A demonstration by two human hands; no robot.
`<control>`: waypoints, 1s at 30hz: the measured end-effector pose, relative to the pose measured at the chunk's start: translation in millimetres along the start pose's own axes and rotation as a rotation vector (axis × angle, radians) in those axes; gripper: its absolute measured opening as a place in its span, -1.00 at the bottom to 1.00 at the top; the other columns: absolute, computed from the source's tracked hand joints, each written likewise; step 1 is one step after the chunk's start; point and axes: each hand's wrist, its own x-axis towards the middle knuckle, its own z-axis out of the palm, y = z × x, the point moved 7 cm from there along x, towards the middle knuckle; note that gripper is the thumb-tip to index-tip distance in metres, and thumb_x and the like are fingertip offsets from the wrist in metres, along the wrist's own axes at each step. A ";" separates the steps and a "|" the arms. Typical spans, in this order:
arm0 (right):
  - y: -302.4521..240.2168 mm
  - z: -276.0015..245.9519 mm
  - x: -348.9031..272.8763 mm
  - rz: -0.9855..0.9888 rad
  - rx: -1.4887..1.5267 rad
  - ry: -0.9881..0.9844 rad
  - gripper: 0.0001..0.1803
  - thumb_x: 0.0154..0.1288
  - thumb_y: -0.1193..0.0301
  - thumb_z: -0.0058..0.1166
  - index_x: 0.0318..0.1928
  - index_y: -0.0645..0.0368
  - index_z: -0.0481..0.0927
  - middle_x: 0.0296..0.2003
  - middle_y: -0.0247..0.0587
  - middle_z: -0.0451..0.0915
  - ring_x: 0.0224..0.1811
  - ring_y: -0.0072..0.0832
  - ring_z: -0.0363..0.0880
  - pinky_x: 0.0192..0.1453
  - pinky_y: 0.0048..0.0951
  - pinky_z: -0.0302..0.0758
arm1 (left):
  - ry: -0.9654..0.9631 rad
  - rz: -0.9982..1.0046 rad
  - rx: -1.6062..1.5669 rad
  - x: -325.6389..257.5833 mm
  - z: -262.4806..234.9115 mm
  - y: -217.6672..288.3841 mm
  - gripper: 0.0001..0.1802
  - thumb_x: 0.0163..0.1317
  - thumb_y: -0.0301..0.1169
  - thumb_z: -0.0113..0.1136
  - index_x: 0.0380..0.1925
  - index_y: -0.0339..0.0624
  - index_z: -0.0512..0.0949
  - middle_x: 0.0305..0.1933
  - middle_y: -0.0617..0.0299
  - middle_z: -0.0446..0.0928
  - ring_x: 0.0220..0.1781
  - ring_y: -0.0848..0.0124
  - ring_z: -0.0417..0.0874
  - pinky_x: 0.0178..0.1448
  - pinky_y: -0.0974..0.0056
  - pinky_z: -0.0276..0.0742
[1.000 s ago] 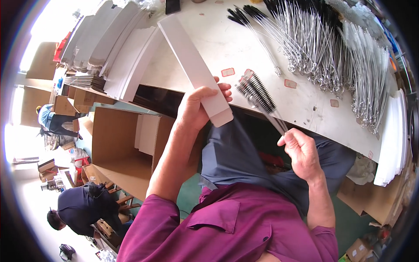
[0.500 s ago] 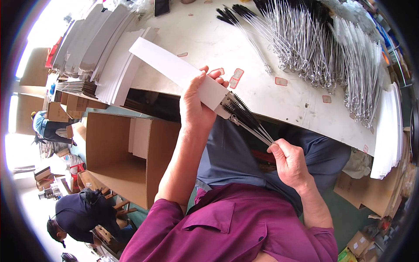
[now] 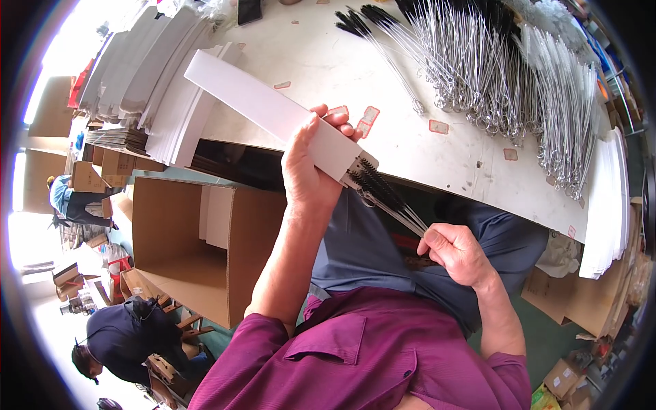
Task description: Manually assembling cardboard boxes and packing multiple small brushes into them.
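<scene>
My left hand (image 3: 311, 160) is closed around a long, narrow white box (image 3: 253, 102), its near end open toward my right. From that end stick out several thin wire-handled brushes (image 3: 383, 193) with black bristles, partly inside the box. My right hand (image 3: 454, 253) pinches the wire handles at their far ends, over my lap. A metal loop shows beside the bristles near the box opening. How far the brushes reach inside is hidden by the box.
On the white table (image 3: 307, 55) lies a big pile of wire brushes (image 3: 478, 82) at the right. White flat boxes (image 3: 137, 68) are stacked at the left. An open cardboard carton (image 3: 181, 253) stands left of my forearm. Another person (image 3: 130, 335) bends over at the lower left.
The white box has shifted slightly to the left and up. The brushes' bristles show a little less outside it, and my right hand has moved slightly.
</scene>
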 end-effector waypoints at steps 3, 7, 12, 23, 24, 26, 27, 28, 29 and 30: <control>-0.3 -5.6 -0.1 0.071 0.027 -0.040 -0.54 0.65 0.19 0.00 -0.34 0.29 0.63 -0.63 -0.50 0.33 -0.57 -0.73 0.21 -0.48 -0.55 0.21 | 0.003 0.002 0.018 -0.9 -2.4 1.5 -0.63 0.37 -0.34 0.21 0.07 -0.34 0.47 -0.10 -0.09 0.58 -0.13 0.15 0.61 0.18 0.01 0.58; -8.3 -9.3 -1.1 0.155 0.068 -0.082 -0.57 0.66 0.24 0.00 -0.35 0.29 0.63 -0.63 -0.52 0.32 -0.57 -0.76 0.19 -0.49 -0.58 0.17 | -0.047 -0.023 0.068 -0.3 -0.3 -3.5 -0.61 0.39 -0.31 0.20 0.09 -0.34 0.47 -0.12 -0.07 0.59 -0.13 0.17 0.63 0.17 -0.04 0.60; -7.5 -16.9 3.0 0.224 0.144 -0.110 -0.57 0.65 0.25 0.00 -0.36 0.27 0.63 -0.62 -0.54 0.33 -0.57 -0.78 0.18 -0.50 -0.61 0.14 | -0.121 -0.047 0.156 -3.1 3.4 -10.8 -0.62 0.40 -0.28 0.19 0.08 -0.32 0.50 -0.14 -0.07 0.63 -0.14 0.19 0.66 0.15 -0.07 0.64; 0.4 -27.6 18.3 0.230 0.090 -0.104 -0.59 0.64 0.24 0.02 -0.35 0.27 0.63 -0.62 -0.54 0.34 -0.57 -0.77 0.21 -0.49 -0.57 0.17 | -0.038 -0.123 0.119 -16.7 -1.6 -32.9 -0.67 0.37 -0.24 0.24 -0.05 -0.28 0.57 -0.16 -0.03 0.60 -0.15 0.16 0.62 0.19 -0.02 0.55; 0.6 -26.1 19.7 0.232 0.092 -0.100 -0.59 0.64 0.24 0.02 -0.35 0.27 0.63 -0.62 -0.54 0.34 -0.57 -0.77 0.21 -0.49 -0.57 0.17 | -0.014 -0.116 0.138 -18.1 -2.6 -34.8 -0.67 0.38 -0.23 0.23 -0.05 -0.27 0.56 -0.16 -0.03 0.60 -0.15 0.16 0.62 0.20 -0.02 0.55; -3.1 -20.4 25.3 0.195 0.126 -0.072 -0.63 0.63 0.24 0.02 -0.28 0.26 0.63 -0.61 -0.53 0.36 -0.57 -0.77 0.23 -0.50 -0.59 0.18 | -0.025 -0.139 0.125 -23.4 -2.7 -44.4 -0.67 0.39 -0.22 0.21 -0.05 -0.27 0.56 -0.15 -0.03 0.60 -0.13 0.15 0.63 0.22 -0.03 0.55; -0.7 -18.1 30.7 0.192 0.106 -0.091 -0.69 0.63 0.26 0.02 -0.19 0.26 0.62 -0.57 -0.51 0.41 -0.54 -0.74 0.28 -0.45 -0.58 0.25 | -0.036 -0.157 0.110 -27.2 -2.8 -50.7 -0.67 0.40 -0.22 0.20 -0.05 -0.26 0.55 -0.14 -0.03 0.61 -0.11 0.13 0.64 0.24 -0.04 0.55; -5.0 -15.7 34.9 0.195 0.106 -0.086 -0.69 0.63 0.26 0.02 -0.19 0.26 0.62 -0.57 -0.51 0.41 -0.54 -0.74 0.28 -0.45 -0.58 0.25 | -0.035 -0.179 0.147 -32.5 -3.7 -57.7 -0.66 0.44 -0.19 0.14 -0.04 -0.25 0.53 -0.11 -0.05 0.63 -0.01 0.08 0.67 0.28 -0.07 0.55; -11.6 -12.4 40.8 0.154 0.077 -0.073 -0.71 0.63 0.28 0.02 -0.12 0.27 0.61 -0.49 -0.45 0.48 -0.46 -0.72 0.37 -0.36 -0.56 0.35 | -0.047 -0.212 0.155 -38.7 -2.2 -67.1 -0.65 0.45 -0.17 0.12 -0.02 -0.24 0.52 -0.08 -0.07 0.64 0.03 0.06 0.67 0.30 -0.09 0.54; -17.7 -8.7 46.6 0.112 0.048 -0.059 -0.73 0.62 0.29 0.02 -0.05 0.28 0.60 -0.40 -0.39 0.56 -0.38 -0.70 0.47 -0.27 -0.55 0.44 | -0.059 -0.244 0.162 -45.7 -0.5 -76.9 -0.63 0.47 -0.15 0.10 0.00 -0.24 0.51 -0.05 -0.09 0.65 0.07 0.04 0.67 0.32 -0.12 0.53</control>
